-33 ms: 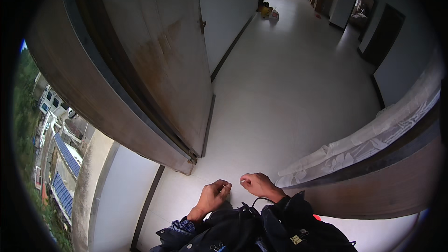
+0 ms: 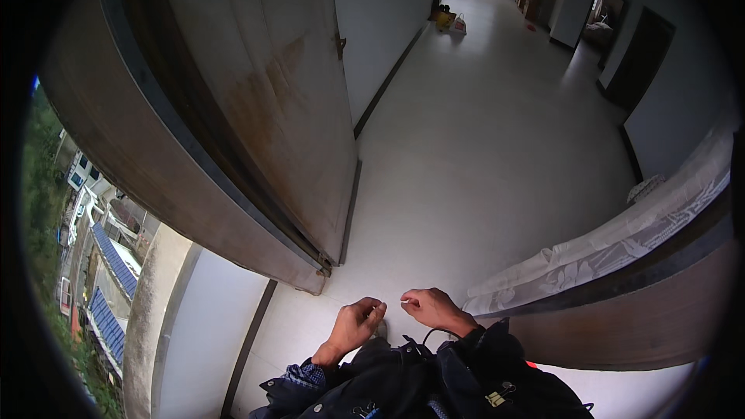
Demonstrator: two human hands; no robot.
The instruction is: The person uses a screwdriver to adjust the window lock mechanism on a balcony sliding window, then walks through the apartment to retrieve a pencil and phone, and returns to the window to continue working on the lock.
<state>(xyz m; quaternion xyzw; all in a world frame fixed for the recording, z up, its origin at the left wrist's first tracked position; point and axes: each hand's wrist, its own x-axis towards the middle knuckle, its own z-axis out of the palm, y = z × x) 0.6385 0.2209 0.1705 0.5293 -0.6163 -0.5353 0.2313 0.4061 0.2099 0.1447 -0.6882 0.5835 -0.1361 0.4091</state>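
My left hand [image 2: 355, 324] is raised in front of my body, thumb and fingertips pinched together. A tiny pale spot shows at its fingertips, too small to name. My right hand [image 2: 436, 310] faces it a short gap away, its fingers also closed in a pinch. A small white bit [image 2: 406, 301] sticks out at those fingertips; its kind cannot be made out. Below both hands is my dark jacket [image 2: 388, 380], with a gold-coloured clip [image 2: 497, 398] on its front. Part of a shoe [image 2: 380, 331] appears between my hands.
A worn wooden door [image 2: 272, 101] stands open at left beside its frame. White lace curtain [image 2: 590, 252] hangs at right along another wooden frame part [image 2: 621, 334]. Pale floor [image 2: 481, 140] runs inward to bags [image 2: 450, 22] by the wall. Far left, roofs [image 2: 109, 264] show outdoors.
The view has shifted slightly, so the door, curtain and floor sit a little differently. Both hands keep the same pinched pose and spacing.
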